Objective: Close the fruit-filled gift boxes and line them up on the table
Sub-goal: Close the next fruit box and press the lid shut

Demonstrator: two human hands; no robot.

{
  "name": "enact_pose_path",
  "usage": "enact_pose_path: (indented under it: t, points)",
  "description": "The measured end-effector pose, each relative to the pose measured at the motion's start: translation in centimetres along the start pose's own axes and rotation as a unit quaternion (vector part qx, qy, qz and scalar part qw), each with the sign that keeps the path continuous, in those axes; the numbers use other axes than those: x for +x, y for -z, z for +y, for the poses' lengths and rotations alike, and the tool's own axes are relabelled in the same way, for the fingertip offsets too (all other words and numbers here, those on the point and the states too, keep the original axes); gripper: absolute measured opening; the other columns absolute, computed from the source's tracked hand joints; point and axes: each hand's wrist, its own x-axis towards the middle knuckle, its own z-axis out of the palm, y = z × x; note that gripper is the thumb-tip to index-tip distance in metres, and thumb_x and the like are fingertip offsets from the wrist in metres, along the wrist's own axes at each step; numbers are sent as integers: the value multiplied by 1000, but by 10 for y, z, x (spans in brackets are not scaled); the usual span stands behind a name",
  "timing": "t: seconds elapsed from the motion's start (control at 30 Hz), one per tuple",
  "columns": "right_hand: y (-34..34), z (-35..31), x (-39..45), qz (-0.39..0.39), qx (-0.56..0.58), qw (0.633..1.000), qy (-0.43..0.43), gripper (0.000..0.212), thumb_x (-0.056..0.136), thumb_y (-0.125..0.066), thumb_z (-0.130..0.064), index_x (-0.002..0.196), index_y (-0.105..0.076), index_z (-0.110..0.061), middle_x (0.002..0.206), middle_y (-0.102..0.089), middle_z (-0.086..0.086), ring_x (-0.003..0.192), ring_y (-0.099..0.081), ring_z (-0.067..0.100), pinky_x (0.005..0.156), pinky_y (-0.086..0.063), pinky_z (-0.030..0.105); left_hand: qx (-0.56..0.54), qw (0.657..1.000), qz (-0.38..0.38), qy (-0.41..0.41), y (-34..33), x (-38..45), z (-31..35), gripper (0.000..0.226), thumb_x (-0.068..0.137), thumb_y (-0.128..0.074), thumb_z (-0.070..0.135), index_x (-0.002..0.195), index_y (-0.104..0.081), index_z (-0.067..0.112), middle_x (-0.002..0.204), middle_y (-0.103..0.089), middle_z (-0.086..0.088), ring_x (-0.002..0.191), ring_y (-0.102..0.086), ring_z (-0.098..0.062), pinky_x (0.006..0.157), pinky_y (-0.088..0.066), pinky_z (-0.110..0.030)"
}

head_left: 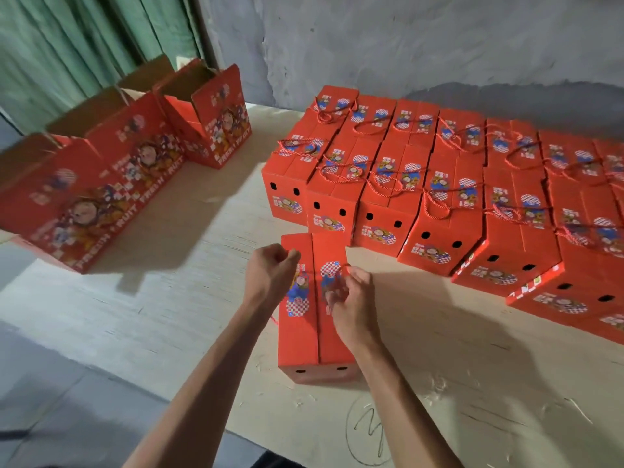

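hands (314,285) over closed red box (312,339), open boxes (111,170) left

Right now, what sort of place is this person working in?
Probably a small packing workshop or storeroom for fruit gift boxes. Rows of closed red boxes with cord handles fill a bare plywood table, open boxes marked FRESH FRUIT wait at the left, and the wall behind is rough and patchy.

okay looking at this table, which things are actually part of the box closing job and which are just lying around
Part of the job:
- left hand and right hand, on the red cord
- closed box under the hands
- lined-up closed boxes
- open boxes

Just lying about:
- straw scraps
- scribble on the table
- green curtain
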Motion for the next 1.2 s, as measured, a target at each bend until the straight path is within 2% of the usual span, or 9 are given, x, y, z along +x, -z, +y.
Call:
enact_pose_path:
  t: [0.07,0.17,0.23,0.3,0.37,0.47,0.8,1.03,1.2]
  points:
    - [-8,-27,-1,-53,6,998,33,17,92,-65,-1,102,-68,-14,121,-63,0,111,-62,11,93,-54,34,2,999,12,-31,11,-1,13,36,86,-64,26,60,-52,4,50,-50,-3,48,-42,-13,48,-35,-26]
    - [-21,-70,0,-156,75,984,52,31,90,-73,-15,119,-66,-22,114,-71,-9,92,-64,-2,77,-50,14,25,997,32,-68,27,6,34,33,84,-64,32,63,-55,7,52,-55,-1,49,-47,-13,47,-37,-29]
    - [-32,-86,5,-170,103,979,48,36,89,-72,-18,123,-64,-22,105,-74,-7,83,-66,1,71,-54,22,50,994,37,-88,39,11,42,30,87,-64,36,66,-60,14,57,-63,2,55,-59,-10,51,-44,-28]
    - [-43,-96,11,-154,99,982,46,17,86,-67,-24,103,-68,-25,88,-74,-8,76,-64,7,68,-54,41,63,993,36,-96,53,17,41,28,89,-65,37,69,-62,18,60,-65,5,60,-62,-8,54,-47,-28]
    - [-52,-105,18,-140,100,984,36,10,82,-56,-37,77,-65,-35,62,-63,-18,55,-49,3,54,-40,38,59,993,25,-100,65,22,36,25,90,-66,37,72,-63,20,62,-67,4,63,-64,-11,57,-49,-30]
    - [-69,-121,27,-127,149,980,20,21,71,-46,-50,58,-60,-40,48,-46,-21,53,-31,3,57,-28,37,59,990,22,-129,77,28,31,21,90,-71,36,77,-63,21,66,-67,5,65,-63,-10,55,-44,-26]
    - [-103,-157,35,-93,174,980,17,32,99,-58,-8,69,-65,-17,64,-68,-7,60,-59,5,61,-48,25,34,986,84,-142,122,49,6,13,98,-61,17,88,-68,13,86,-64,-2,75,-62,-20,75,-52,-40]
    - [-122,-174,23,-117,189,972,72,31,103,-58,-18,76,-62,-4,72,-72,9,72,-70,30,68,-57,41,-34,987,110,-114,136,27,-21,41,108,-43,32,68,-50,23,63,-61,9,59,-55,-8,59,-41,-36]
    - [-141,-190,23,-147,193,969,56,31,101,-58,-11,71,-60,-6,63,-66,2,62,-57,13,63,-50,40,-130,974,129,-133,145,19,-38,30,110,-43,36,114,-71,27,103,-74,11,99,-71,-9,83,-56,-30]
